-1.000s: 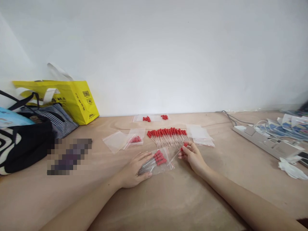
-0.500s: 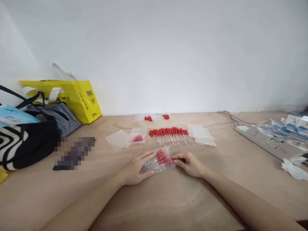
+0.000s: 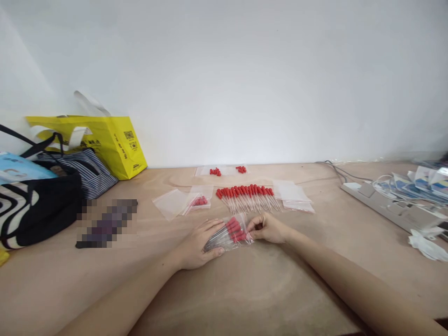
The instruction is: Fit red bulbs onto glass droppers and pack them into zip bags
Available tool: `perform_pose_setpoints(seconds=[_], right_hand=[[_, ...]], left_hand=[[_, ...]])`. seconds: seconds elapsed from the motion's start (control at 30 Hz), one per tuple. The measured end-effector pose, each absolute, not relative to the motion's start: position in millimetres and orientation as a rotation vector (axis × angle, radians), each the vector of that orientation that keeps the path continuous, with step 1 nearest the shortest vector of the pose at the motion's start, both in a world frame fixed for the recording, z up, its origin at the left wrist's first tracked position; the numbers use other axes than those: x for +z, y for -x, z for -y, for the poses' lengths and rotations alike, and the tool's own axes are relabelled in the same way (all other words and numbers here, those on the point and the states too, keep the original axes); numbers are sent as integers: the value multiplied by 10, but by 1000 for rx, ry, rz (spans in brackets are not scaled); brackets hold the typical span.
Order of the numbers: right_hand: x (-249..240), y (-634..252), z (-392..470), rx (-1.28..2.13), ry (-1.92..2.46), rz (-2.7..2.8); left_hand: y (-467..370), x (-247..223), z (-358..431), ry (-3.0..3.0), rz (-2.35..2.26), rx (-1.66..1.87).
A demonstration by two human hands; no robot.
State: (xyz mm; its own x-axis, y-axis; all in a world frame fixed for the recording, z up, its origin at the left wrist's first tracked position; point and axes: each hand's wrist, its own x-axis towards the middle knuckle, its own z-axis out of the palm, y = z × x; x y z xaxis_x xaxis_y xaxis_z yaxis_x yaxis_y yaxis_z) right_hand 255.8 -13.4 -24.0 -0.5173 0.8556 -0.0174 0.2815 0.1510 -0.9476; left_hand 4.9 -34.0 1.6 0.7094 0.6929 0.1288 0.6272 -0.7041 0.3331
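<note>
A clear zip bag (image 3: pixel 229 239) lies on the table, with several glass droppers with red rubber bulbs inside, their bulbs toward the right. My left hand (image 3: pixel 198 247) rests over its left end, holding it down with fingers along the top side and thumb along the near side. At the bag's right edge, my right hand (image 3: pixel 268 228) pinches the mouth between thumb and fingertips. Just beyond the bag, a row of red-bulbed droppers (image 3: pixel 248 196) lies side by side. Left of that row is a small zip bag with red bulbs (image 3: pixel 200 201).
Flat zip bags (image 3: pixel 294 196) lie right of the row and another bag (image 3: pixel 170 204) left. Loose red bulbs (image 3: pixel 215 172) sit near the wall. Yellow and striped bags (image 3: pixel 119 144) stand left, beside a blurred dark object (image 3: pixel 108 224). A power strip (image 3: pixel 381 207) with cables lies right.
My right hand has shifted slightly up and left along the bag's right edge, its fingers now more curled. My left hand and the bag stay nearly in place.
</note>
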Motion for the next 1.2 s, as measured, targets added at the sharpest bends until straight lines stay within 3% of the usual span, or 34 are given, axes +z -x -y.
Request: perform_pose_setpoints(seconds=[0.3,0.57,0.7,0.93,1.07,1.2], right_hand=[[-261,-2443,244,748,1438,2048],[-258,-2592,214,782,1122,2171],[-269,-2638,185,445,1155,2175],[-300,-2503,131,-209,1060,2367],[-293,-2432,-18,-654,827,2435],[-289,-2395,-170,-828,651,2448]], left_hand=[[-46,12,340,-2600,-1095,318],[57,29,247,-2743,-1018,258],[185,2,106,-2904,-988,315],[146,-10,114,-2871,-989,870],[14,-6,244,-2809,-753,785],[13,-34,235,-2790,-720,756]])
